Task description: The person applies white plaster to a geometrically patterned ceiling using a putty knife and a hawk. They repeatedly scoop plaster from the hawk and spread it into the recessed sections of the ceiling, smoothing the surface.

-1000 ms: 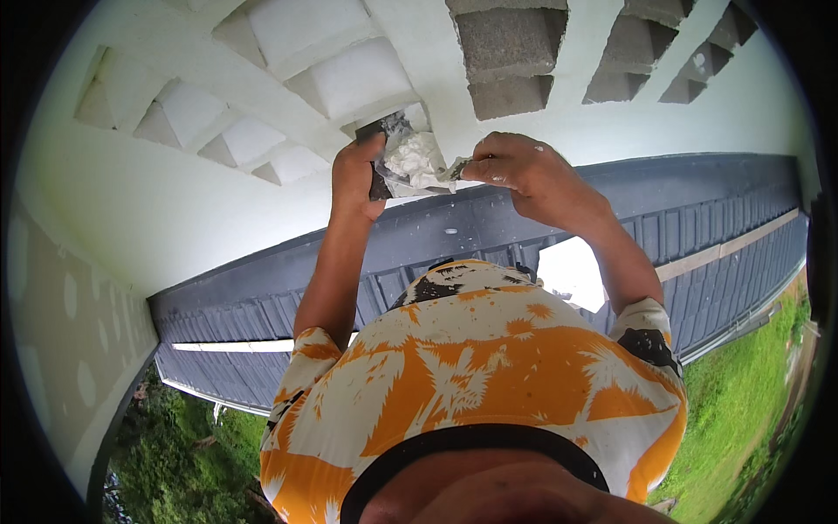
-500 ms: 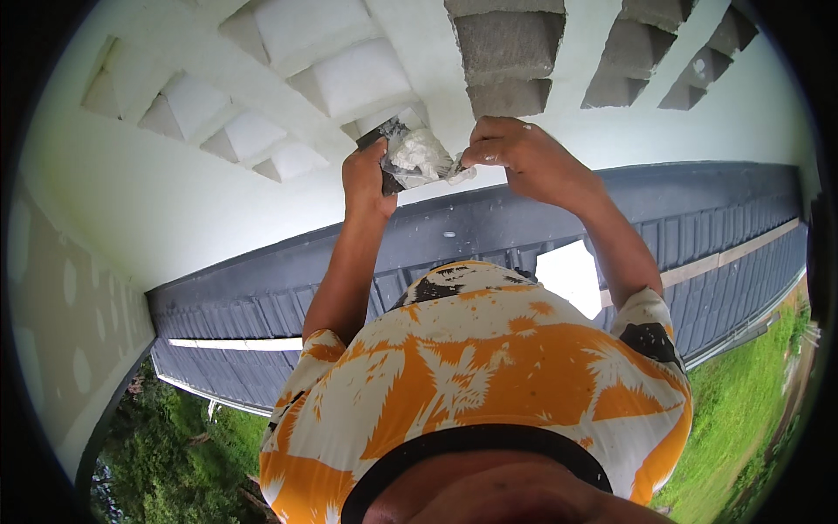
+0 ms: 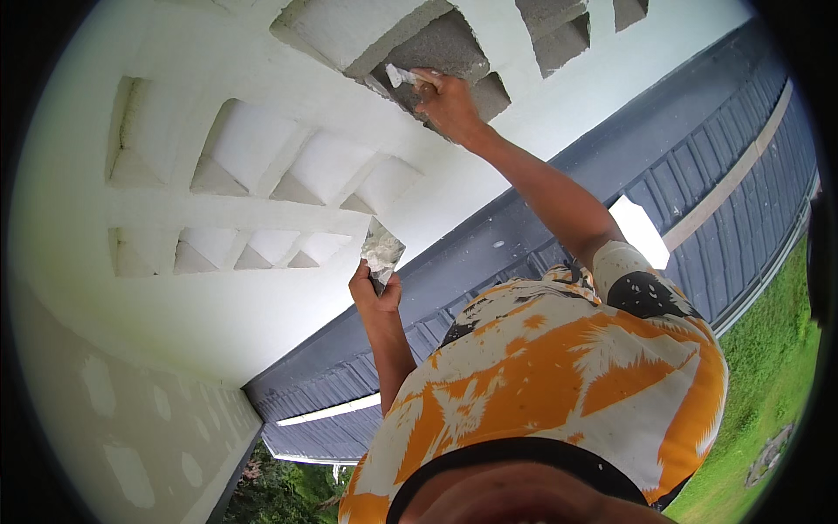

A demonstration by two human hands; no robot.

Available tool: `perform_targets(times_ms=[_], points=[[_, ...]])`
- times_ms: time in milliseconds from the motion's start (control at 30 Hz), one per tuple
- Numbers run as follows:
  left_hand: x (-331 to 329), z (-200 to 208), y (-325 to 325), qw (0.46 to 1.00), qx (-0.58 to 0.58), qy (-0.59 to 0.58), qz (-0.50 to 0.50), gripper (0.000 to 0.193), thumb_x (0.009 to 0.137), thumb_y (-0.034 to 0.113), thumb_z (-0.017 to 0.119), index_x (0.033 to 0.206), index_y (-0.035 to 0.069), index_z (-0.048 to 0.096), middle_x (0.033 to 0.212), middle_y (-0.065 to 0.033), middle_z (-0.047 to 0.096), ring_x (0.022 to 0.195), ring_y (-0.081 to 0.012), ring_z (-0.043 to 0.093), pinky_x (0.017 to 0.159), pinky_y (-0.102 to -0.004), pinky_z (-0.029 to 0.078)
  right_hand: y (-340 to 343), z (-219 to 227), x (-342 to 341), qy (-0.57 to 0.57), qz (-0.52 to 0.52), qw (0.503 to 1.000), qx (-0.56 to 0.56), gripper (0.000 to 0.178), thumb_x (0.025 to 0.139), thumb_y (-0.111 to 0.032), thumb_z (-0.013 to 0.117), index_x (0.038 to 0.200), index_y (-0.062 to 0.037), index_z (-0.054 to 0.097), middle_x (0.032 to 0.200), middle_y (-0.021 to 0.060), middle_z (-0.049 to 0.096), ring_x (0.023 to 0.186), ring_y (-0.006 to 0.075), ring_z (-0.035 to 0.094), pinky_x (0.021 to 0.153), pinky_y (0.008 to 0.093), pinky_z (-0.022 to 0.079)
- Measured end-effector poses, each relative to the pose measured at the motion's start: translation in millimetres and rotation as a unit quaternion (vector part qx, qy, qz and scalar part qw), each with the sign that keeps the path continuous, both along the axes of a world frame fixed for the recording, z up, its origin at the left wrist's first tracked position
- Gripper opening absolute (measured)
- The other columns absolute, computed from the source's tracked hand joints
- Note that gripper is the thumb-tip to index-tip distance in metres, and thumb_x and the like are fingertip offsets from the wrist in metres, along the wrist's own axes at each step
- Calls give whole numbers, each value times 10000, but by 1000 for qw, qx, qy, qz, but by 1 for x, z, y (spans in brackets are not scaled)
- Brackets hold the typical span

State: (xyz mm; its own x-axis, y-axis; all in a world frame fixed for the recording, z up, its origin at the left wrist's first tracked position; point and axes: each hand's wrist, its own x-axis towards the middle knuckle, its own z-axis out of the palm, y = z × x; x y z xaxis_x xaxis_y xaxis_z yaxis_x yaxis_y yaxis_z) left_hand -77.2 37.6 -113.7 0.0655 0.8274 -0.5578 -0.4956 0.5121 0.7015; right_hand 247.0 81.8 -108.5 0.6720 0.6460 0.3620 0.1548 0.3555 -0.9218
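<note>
My right hand point(image 3: 449, 103) is stretched up to a bare grey recess point(image 3: 441, 48) in the white decorative block wall. It grips a small putty knife point(image 3: 401, 77) whose white-smeared blade lies against the grey surface. My left hand point(image 3: 375, 293) is lower and to the left, close to the wall. It holds a flat metal scraper point(image 3: 381, 251) loaded with white filler, blade pointing up. The two hands are well apart.
White recessed wall blocks point(image 3: 262, 175) fill the left and top. More grey unpainted recesses point(image 3: 559, 26) sit at the top right. A dark blue corrugated roof point(image 3: 698, 201) runs below, with grass point(image 3: 768, 384) at the right and my orange patterned shirt point(image 3: 559, 384) at the bottom.
The hands were together at the scraper before. My right hand has since risen with the putty knife to the grey recess, and my left hand has dropped lower with the scraper.
</note>
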Motion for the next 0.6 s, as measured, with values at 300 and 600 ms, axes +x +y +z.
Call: perform_targets(times_ms=[300,600], points=[[-58,-6,-33,996,-51,18,71,170,923,133,468,978,20,582,705,-28,547,526,-107,483,372,-201,387,-26,-15,-1,-156,-42,985,-62,275,859,-10,578,1105,-55,693,986,202,670,815,345,660,750,400,534],[-69,-8,-49,996,-37,17,76,203,936,164,437,975,17,572,707,-44,542,542,-120,491,396,-207,408,-13,-9,17,-214,35,976,-18,210,891,-55,599,1059,-90,721,988,91,687,888,237,652,793,314,538]])
